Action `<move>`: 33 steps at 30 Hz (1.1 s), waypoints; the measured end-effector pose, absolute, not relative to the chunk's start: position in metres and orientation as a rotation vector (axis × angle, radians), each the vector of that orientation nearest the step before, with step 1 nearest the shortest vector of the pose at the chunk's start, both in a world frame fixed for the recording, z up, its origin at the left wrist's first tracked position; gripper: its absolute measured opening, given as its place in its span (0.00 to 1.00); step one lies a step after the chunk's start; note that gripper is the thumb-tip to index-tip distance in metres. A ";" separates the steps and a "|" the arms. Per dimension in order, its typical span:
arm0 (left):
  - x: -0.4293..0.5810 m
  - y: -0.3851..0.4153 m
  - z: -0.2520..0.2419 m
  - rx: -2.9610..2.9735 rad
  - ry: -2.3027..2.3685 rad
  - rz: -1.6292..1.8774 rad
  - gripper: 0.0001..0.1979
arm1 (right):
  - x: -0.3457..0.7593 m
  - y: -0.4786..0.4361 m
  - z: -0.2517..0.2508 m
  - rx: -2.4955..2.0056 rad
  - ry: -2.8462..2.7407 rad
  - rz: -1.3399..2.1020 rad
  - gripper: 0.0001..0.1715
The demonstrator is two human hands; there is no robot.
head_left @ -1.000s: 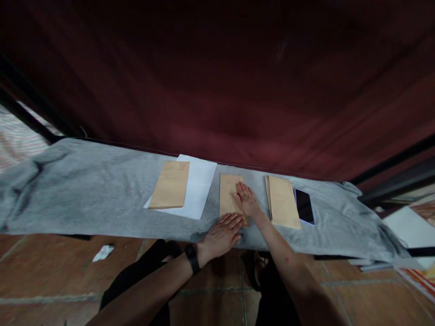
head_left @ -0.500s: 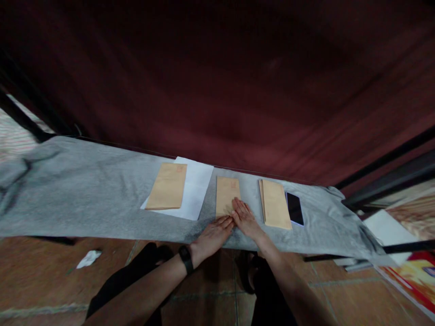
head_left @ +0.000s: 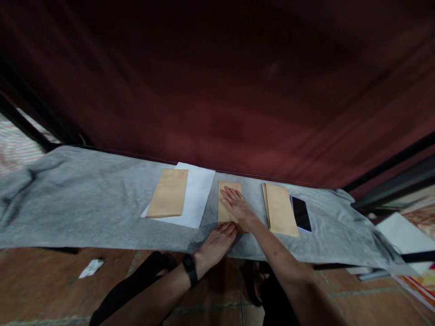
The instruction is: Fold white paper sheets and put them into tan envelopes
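A brown envelope (head_left: 224,213) lies on the grey cloth in front of me, partly covered by both hands. My right hand (head_left: 237,203) rests flat on its upper part, fingers stretched out. At its lower left edge lies my left hand (head_left: 217,240), palm down and fingers extended. To the left, brown envelopes (head_left: 168,192) overlap a white sheet of paper (head_left: 197,194). More brown envelopes (head_left: 280,209) sit stacked on the right, beside a dark phone (head_left: 301,213).
The grey cloth (head_left: 95,194) covers a long, narrow surface against a dark red curtain (head_left: 217,104). Black metal bars (head_left: 394,163) stand at both sides. A crumpled white tissue (head_left: 91,268) lies on the tiled floor.
My right hand has slid up the middle envelope, away from my left hand. My left hand stays near the lower edge. The whole view has shifted slightly.
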State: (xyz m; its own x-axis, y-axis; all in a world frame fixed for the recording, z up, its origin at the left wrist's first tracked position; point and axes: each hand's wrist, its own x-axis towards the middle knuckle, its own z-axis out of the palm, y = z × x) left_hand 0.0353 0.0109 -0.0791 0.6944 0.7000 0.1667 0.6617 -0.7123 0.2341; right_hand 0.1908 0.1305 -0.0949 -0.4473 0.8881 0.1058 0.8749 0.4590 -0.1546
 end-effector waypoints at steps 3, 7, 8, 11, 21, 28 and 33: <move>0.034 0.012 -0.079 2.733 1.079 0.381 0.22 | 0.186 0.145 -0.102 -1.597 -2.458 0.009 0.29; 0.033 0.014 -0.078 2.672 1.070 0.429 0.22 | 0.183 0.145 -0.113 -1.638 -2.297 -0.118 0.29; 0.033 0.015 -0.078 2.653 1.069 0.437 0.22 | 0.183 0.143 -0.116 -1.647 -2.274 -0.135 0.29; 0.032 0.015 -0.076 2.608 1.060 0.444 0.21 | 0.187 0.133 -0.120 -1.677 -2.260 -0.139 0.31; 0.028 0.018 -0.067 2.551 1.042 0.456 0.18 | 0.218 0.073 -0.122 -1.669 -2.351 0.102 0.33; 0.027 0.020 -0.068 2.521 1.072 0.476 0.17 | 0.238 0.035 -0.105 -1.617 -2.373 0.514 0.33; 0.027 0.021 -0.072 2.505 1.101 0.517 0.14 | 0.251 0.021 -0.104 -1.456 -2.281 0.564 0.30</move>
